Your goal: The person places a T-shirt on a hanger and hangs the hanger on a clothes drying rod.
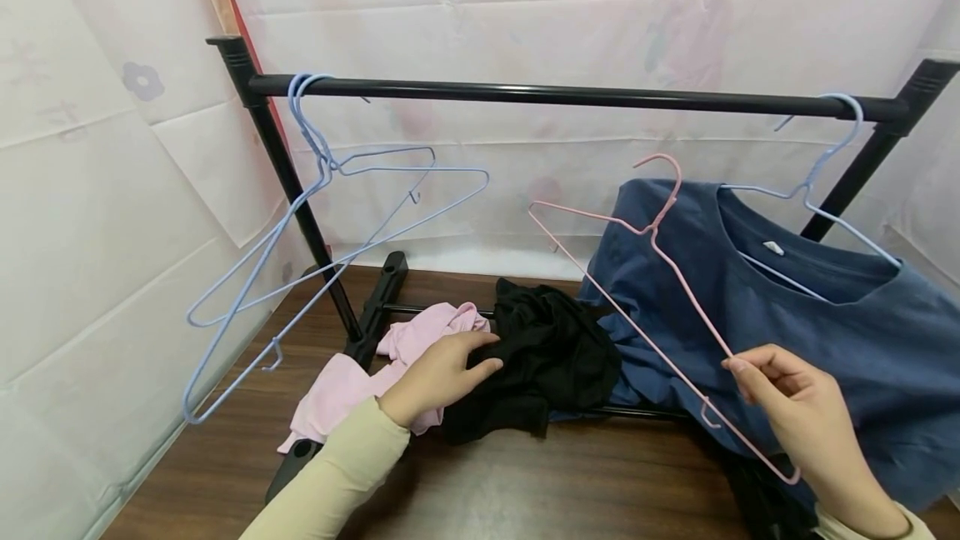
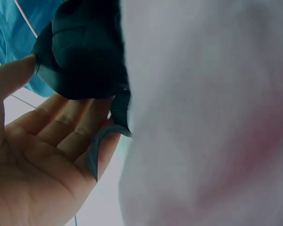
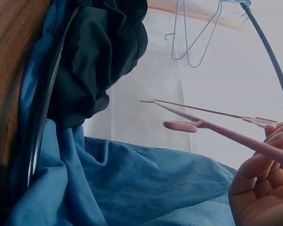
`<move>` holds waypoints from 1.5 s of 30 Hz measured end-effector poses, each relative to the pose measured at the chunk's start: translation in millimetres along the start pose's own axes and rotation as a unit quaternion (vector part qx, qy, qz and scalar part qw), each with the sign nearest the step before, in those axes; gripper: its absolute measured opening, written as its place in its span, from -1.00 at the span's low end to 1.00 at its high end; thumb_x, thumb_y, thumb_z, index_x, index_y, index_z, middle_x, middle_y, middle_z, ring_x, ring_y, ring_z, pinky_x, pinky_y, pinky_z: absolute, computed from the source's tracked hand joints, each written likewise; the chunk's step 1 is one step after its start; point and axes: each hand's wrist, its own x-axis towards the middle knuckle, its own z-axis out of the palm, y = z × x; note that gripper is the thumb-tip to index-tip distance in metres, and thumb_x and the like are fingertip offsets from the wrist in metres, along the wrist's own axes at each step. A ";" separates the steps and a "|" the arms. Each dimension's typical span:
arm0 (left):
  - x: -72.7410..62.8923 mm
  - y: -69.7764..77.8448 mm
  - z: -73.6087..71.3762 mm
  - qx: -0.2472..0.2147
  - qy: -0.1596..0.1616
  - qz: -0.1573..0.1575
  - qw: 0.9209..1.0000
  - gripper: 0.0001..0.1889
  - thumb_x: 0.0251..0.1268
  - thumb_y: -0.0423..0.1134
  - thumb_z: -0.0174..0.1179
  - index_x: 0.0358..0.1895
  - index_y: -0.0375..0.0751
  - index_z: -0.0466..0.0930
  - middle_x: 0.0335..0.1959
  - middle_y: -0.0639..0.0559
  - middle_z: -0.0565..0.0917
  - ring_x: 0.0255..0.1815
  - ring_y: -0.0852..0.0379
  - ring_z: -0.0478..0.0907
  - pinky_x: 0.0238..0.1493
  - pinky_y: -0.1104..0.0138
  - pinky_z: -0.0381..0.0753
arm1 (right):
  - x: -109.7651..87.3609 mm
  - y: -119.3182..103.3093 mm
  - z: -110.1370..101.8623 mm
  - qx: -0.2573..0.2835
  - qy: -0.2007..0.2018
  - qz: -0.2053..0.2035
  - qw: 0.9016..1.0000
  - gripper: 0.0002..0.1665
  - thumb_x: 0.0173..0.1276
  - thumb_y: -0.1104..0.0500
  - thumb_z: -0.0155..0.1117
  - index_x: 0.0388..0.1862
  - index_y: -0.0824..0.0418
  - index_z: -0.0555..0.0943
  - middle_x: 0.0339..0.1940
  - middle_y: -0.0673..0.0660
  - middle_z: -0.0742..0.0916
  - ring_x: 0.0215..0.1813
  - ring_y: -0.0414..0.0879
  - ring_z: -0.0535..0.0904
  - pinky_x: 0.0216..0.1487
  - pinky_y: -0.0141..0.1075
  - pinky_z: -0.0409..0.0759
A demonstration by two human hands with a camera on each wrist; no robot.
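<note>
My right hand [image 1: 806, 419] pinches a pink wire hanger [image 1: 678, 273] at one sloping arm, between thumb and forefinger. The hanger's hook points up, in front of a blue T-shirt [image 1: 817, 340]. In the right wrist view the pink hanger [image 3: 236, 136] runs out from the fingers of that hand [image 3: 266, 188]. Over at the crumpled black garment [image 1: 555, 348], my left hand [image 1: 442, 373] lies with thumb and forefinger spread apart. Up close in the left wrist view, its fingertips reach the edge of the black cloth [image 2: 89, 52]. A crumpled pink garment [image 1: 360, 394] lies just left of the black one.
A black rack's top bar [image 1: 525, 92] crosses the view. Several blue hangers [image 1: 292, 223] hang at its left end; another blue hanger [image 1: 840, 140] holds the T-shirt at the right. Below is a brown wooden tabletop [image 1: 570, 482]. Pale printed cloth [image 1: 570, 23] forms the backdrop.
</note>
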 end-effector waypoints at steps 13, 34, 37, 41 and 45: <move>7.8 14.0 10.2 0.005 -0.053 0.026 0.998 -0.76 0.35 -0.25 0.22 -0.02 -0.27 0.69 -0.06 -0.07 0.74 0.01 0.05 0.67 0.09 0.15 0.62 | 0.7 -1.0 3.5 0.024 0.015 -0.015 0.999 -0.80 0.41 0.27 0.24 -0.25 0.45 0.60 -0.64 -0.10 0.53 -0.51 -0.18 0.41 -0.49 -0.31 0.35; 28.1 76.2 40.2 -0.168 -0.080 0.042 0.982 -0.92 0.44 -0.22 0.13 -0.27 -0.08 0.50 -0.57 0.19 0.34 -0.57 0.35 0.28 -0.44 0.51 0.29 | 1.5 0.3 1.7 0.052 0.021 -0.013 0.998 -0.82 0.41 0.28 0.23 -0.27 0.43 0.61 -0.65 -0.07 0.54 -0.51 -0.17 0.41 -0.48 -0.32 0.34; 30.2 85.3 49.2 -0.178 -0.099 0.047 0.978 -0.94 0.44 -0.24 0.13 -0.23 -0.10 0.52 -0.54 0.20 0.38 -0.55 0.38 0.31 -0.43 0.55 0.33 | 1.4 0.2 1.4 0.050 0.021 -0.014 0.998 -0.83 0.41 0.27 0.23 -0.27 0.42 0.61 -0.64 -0.07 0.54 -0.51 -0.17 0.41 -0.48 -0.32 0.34; 29.9 91.6 63.4 -0.180 -0.132 0.047 0.974 -0.91 0.44 -0.24 0.12 -0.14 -0.16 0.53 -0.46 0.20 0.46 -0.48 0.40 0.36 -0.37 0.56 0.40 | 1.1 -0.1 1.3 0.039 0.022 -0.013 0.999 -0.81 0.42 0.27 0.23 -0.26 0.43 0.61 -0.65 -0.08 0.55 -0.51 -0.17 0.41 -0.48 -0.31 0.35; 26.8 91.7 76.1 -0.159 -0.153 0.038 0.975 -0.86 0.44 -0.21 0.13 -0.07 -0.16 0.56 -0.38 0.20 0.55 -0.41 0.43 0.41 -0.29 0.56 0.46 | 1.1 0.6 1.2 0.039 0.021 -0.011 0.999 -0.80 0.42 0.26 0.23 -0.25 0.44 0.61 -0.64 -0.07 0.55 -0.51 -0.17 0.41 -0.47 -0.32 0.36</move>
